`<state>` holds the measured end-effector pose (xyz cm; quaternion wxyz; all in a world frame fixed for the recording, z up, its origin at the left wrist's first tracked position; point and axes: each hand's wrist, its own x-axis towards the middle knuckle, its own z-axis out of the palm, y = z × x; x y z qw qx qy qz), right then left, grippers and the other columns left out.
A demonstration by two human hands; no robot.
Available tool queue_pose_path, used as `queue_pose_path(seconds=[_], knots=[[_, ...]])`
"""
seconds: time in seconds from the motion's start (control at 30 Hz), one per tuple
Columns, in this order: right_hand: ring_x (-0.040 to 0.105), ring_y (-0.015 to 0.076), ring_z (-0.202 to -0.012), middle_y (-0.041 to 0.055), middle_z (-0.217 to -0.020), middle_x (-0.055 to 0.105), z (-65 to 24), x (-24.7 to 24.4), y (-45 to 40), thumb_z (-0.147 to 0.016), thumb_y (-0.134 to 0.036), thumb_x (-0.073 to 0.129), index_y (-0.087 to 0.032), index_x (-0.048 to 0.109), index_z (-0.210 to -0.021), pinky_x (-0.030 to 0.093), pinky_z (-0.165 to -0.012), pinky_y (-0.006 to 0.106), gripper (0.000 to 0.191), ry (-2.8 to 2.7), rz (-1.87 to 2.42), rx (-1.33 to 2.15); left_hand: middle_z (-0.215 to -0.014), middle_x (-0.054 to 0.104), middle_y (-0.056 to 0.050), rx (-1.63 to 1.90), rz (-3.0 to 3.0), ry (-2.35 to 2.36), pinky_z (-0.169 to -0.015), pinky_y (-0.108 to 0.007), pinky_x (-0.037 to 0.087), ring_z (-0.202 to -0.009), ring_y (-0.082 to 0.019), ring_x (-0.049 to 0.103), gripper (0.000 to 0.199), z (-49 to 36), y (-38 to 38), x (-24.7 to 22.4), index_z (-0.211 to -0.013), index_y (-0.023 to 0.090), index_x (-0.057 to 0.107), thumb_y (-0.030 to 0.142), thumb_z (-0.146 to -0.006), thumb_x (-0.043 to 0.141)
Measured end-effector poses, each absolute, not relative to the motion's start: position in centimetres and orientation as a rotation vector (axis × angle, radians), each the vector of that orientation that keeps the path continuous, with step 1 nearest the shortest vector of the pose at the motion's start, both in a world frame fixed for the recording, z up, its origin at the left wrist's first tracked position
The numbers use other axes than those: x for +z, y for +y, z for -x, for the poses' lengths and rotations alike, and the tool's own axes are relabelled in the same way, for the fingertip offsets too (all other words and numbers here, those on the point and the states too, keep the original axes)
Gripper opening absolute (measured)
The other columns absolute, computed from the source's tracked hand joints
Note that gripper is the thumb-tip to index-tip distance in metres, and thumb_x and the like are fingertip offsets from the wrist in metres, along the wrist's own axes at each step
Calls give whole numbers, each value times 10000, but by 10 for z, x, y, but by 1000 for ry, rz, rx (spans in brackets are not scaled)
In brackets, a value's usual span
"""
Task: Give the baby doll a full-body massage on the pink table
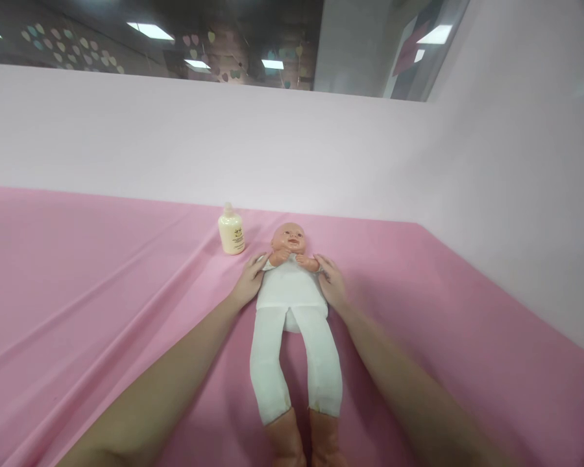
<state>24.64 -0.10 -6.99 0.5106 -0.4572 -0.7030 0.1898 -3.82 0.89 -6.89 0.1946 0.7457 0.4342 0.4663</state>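
Observation:
A baby doll [292, 285] in white clothing lies on its back on a pink cloth [126, 298], head away from me. Its forearms are bent up over its chest, and its bare feet reach the lower edge of the picture. My left hand [251, 279] grips the doll's arm and side on the left, fingers curled against the sleeve. On the opposite side my right hand [329, 280] holds the other arm, its fingertips at the doll's sleeve and its thumb side along the chest. Parts of both hands' fingers are hard to make out.
Just beyond my left hand a pale yellow bottle [231, 233] with dark print stands upright. A white wall [199, 143] rises behind the cloth and another along the right. Above is a window [233, 45] showing ceiling lights. Folds run through the cloth at left.

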Motion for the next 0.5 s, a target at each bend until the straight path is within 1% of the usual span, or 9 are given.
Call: queue_pose_path(seconds=[0.1,0.23,0.5], knots=[[486,215,-1384,57,-1456,552,-247,-70,-1,-810,-103,406,-272,587,-1419,353,-1225,457,658,-1699,1101,452,-1488,492,-63,1308,-2087,1220,-1247,-483,280,-1407,-234,435,550,38,10,-70,-1469,298,537,170,-949,414],[472,213,-1397,63,-1465,544,-247,-71,0,-809,-101,394,-257,582,-1428,337,-1236,459,666,-1708,1097,458,-1486,492,-64,1324,-2080,1209,-1250,-478,273,-1405,-237,435,540,38,10,-71,-1464,292,545,181,-952,418],[469,210,-1398,51,-1469,548,-248,-76,4,-855,-133,386,-269,586,-1424,316,-1246,473,619,-1715,1074,442,-1476,503,-55,1333,-2077,1191,-1243,-476,288,-1393,-230,451,542,38,10,-71,-1456,315,552,173,-951,416]])
